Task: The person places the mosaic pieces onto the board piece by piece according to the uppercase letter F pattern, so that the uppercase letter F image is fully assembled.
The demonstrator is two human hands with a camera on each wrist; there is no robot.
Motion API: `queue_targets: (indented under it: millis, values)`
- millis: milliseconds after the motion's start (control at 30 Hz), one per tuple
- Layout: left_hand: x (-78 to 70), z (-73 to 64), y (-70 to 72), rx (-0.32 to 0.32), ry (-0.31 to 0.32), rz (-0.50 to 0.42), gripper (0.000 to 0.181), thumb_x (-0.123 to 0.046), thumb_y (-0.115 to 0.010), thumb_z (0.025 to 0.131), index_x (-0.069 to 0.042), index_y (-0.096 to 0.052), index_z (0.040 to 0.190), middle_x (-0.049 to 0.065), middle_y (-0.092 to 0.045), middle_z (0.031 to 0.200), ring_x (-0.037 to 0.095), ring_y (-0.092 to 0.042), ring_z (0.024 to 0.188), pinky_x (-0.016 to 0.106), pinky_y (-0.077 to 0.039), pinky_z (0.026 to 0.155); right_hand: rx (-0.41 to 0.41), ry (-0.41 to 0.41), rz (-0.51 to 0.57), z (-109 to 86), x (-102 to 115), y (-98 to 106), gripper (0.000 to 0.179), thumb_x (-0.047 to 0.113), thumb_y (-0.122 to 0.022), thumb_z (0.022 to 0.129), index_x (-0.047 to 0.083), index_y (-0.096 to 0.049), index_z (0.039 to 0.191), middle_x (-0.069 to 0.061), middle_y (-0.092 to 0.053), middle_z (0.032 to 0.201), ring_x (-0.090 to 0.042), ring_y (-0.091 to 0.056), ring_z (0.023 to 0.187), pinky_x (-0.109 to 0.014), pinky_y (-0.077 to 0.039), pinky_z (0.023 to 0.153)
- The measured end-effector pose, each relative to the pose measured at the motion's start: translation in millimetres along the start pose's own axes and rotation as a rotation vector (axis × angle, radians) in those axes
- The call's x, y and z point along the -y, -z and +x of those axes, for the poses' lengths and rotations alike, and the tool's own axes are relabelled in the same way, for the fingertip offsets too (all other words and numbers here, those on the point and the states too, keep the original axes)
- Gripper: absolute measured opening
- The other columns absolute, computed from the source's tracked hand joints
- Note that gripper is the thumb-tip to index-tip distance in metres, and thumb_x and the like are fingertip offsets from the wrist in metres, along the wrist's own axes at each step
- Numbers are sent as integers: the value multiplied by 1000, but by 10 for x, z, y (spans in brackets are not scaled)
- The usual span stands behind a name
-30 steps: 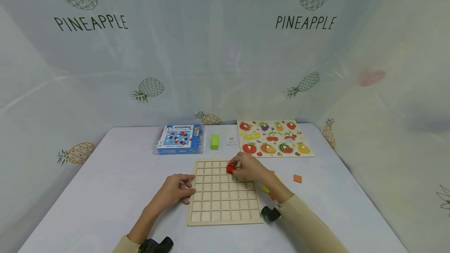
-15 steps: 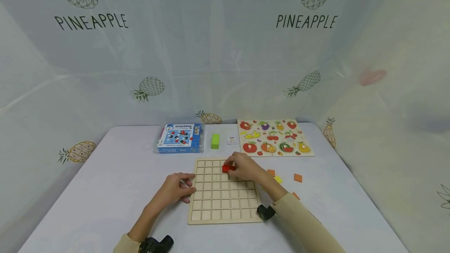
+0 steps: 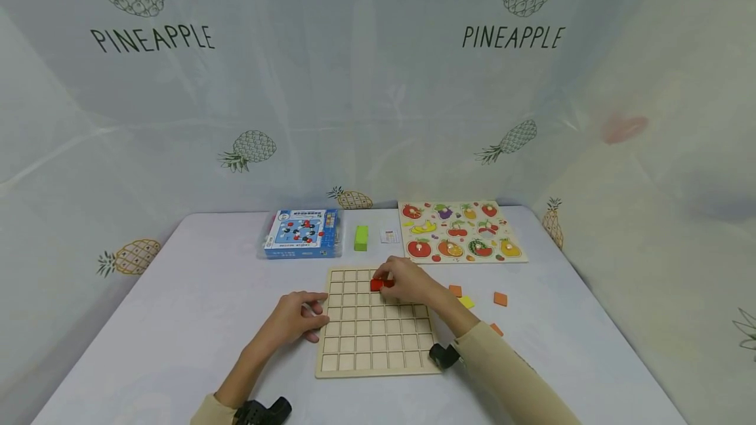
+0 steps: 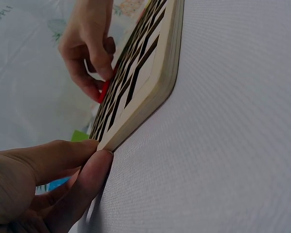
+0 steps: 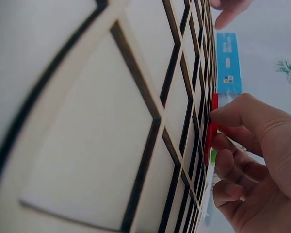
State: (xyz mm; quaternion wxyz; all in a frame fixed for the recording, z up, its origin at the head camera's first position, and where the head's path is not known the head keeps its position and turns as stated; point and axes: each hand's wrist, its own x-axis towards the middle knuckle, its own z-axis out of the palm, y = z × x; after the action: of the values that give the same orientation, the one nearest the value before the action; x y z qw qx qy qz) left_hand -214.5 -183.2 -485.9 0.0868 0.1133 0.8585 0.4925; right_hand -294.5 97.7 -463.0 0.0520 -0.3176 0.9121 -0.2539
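Tabletop (image 3: pixel 147 346) bearing a board (image 3: pixel 378 330), left hand (image 3: pixel 293 315) resting unclenched at its left edge, right hand (image 3: pixel 409 281) pinching red pieces (image 3: pixel 376 285), these sitting under its fingertips near the board's far edge, lying farther left than a second ago

The pale wooden grid board (image 3: pixel 363 328) lies flat, small red pieces (image 3: pixel 376 285) side by side toward its far edge.

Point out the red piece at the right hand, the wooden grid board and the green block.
Red piece (image 3: pixel 376 285), head view: on its exposed left end.
Wooden grid board (image 3: pixel 378 328), head view: on a bare cell near its middle.
Green block (image 3: pixel 361 235), head view: on its top face.
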Motion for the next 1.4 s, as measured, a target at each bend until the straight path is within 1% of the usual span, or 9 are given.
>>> queue_targets:
  millis: [367,600,733,833,933,1033,1133,1233,1400]
  values:
    - [-14,-14,-4,-1,-5,14,48,-6,-75,84,7,-60,128,9,-60,89,15,-65,54,27,-59,47,7,4,1,-10,-4,10,26,15,-75,85,11,-73,111,-2,-65,100,-13,-58,85,-21,-54,73]
    - [-12,-35,2,-1,8,3,49,-5,-75,83,7,-60,128,10,-61,89,16,-66,55,28,-60,48,-2,-31,10,-73,-24,87,28,17,-75,85,12,-73,113,1,-65,104,-14,-56,85,-20,-51,70]
    - [-11,-37,7,-4,16,-7,49,-4,-75,83,8,-59,128,10,-61,90,16,-66,57,28,-60,48,-26,-33,11,-165,-57,194,28,15,-74,85,10,-73,113,-2,-67,105,-17,-59,89,-21,-51,70]
    - [-9,-33,10,-5,18,-12,49,-4,-75,83,8,-59,128,10,-60,90,16,-65,58,28,-61,49,-51,-17,-2,-253,-110,288,28,13,-74,84,7,-73,112,-6,-70,104,-18,-59,80,-20,-48,63]
    - [-10,-27,12,-5,18,-12,49,-4,-75,83,7,-60,128,11,-60,90,15,-65,58,28,-61,49,-60,-29,-6,-361,-183,364,29,12,-74,85,5,-72,112,-7,-71,104,-17,-55,70,-19,-45,55]
    - [-7,-20,13,-4,16,-7,49,-5,-75,83,7,-60,128,10,-61,90,15,-65,59,28,-61,49,-63,-68,-10,-470,-267,410,28,14,-74,86,6,-72,113,-6,-70,104,-16,-55,75,-18,-45,58]
    - [-8,-14,14,-1,15,-9,49,-5,-75,84,7,-59,128,10,-61,90,15,-65,58,28,-61,49,-73,-93,-23,-562,-348,432,27,15,-74,86,7,-72,111,-4,-69,102,-17,-56,84,-18,-47,64]
    - [-8,-9,11,1,11,-10,49,-5,-74,84,8,-59,129,10,-61,90,16,-65,58,28,-61,49,-73,-122,-20,-635,-419,439,27,16,-75,85,7,-73,110,-2,-69,101,-15,-56,80,-18,-48,64]
    - [-3,-3,2,2,5,-6,49,-6,-74,84,7,-59,129,10,-61,91,15,-66,57,28,-61,49,-64,-174,-2,-747,-494,433,28,19,-77,84,10,-73,109,0,-69,99,-9,-51,68,-17,-47,57]
